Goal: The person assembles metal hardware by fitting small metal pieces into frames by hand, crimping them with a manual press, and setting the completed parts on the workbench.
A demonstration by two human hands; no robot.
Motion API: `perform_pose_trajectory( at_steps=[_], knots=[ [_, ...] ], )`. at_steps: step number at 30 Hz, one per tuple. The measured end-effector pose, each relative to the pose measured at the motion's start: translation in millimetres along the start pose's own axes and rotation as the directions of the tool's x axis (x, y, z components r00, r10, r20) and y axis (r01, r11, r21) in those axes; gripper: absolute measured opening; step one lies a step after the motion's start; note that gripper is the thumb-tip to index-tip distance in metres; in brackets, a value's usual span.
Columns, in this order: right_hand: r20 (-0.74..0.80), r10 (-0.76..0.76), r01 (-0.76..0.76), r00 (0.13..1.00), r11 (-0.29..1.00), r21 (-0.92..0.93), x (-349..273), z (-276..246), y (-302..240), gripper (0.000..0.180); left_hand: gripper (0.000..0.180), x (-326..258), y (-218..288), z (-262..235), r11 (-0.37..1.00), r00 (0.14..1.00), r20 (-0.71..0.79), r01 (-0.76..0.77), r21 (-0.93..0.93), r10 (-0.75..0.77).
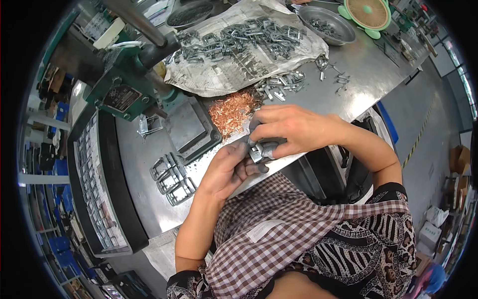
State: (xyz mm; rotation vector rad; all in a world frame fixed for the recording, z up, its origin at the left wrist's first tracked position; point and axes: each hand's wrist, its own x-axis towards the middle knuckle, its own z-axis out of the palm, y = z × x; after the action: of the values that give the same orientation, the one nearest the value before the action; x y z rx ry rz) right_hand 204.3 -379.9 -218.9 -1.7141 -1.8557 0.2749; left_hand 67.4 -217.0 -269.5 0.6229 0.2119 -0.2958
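Observation:
Close to the table's front edge, my left hand (230,167) and my right hand (294,130) meet, fingers pinched around a small silver metal piece (256,153). Most of this piece is covered by my fingers, whose tips look dark grey. Just beyond my hands lies a heap of short copper-coloured pins (232,113). Small silver metal pieces (282,85) are scattered behind it. Several silver buckle-like frames (172,180) lie together on the table left of my left hand.
A green hand press (122,92) with a dark base block (185,127) stands at left. Beside it is a black-rimmed tray (137,234) of metal frames. More frames (244,37) cover a paper sheet (199,82). At the back right are a metal bowl (348,36) and a green fan (367,15).

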Motion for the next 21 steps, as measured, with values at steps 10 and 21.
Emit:
perform_pose_trajectory(
  at_steps=[10, 21],
  knots=[
    [0.107, -0.024, 0.023, 0.994, 1.000, 0.018, 7, -14, 5, 0.037, 0.031, 13, -6, 3, 0.995, 0.999, -0.038, 0.007, 0.101, -0.004],
    [-0.318, 0.242, -0.371, 0.917, 0.812, -0.450, 116, -28, 165, 0.019, 0.029, 7, 3, -1, 0.967, 0.987, -0.120, -0.080, 0.242, 0.111]
  ],
)
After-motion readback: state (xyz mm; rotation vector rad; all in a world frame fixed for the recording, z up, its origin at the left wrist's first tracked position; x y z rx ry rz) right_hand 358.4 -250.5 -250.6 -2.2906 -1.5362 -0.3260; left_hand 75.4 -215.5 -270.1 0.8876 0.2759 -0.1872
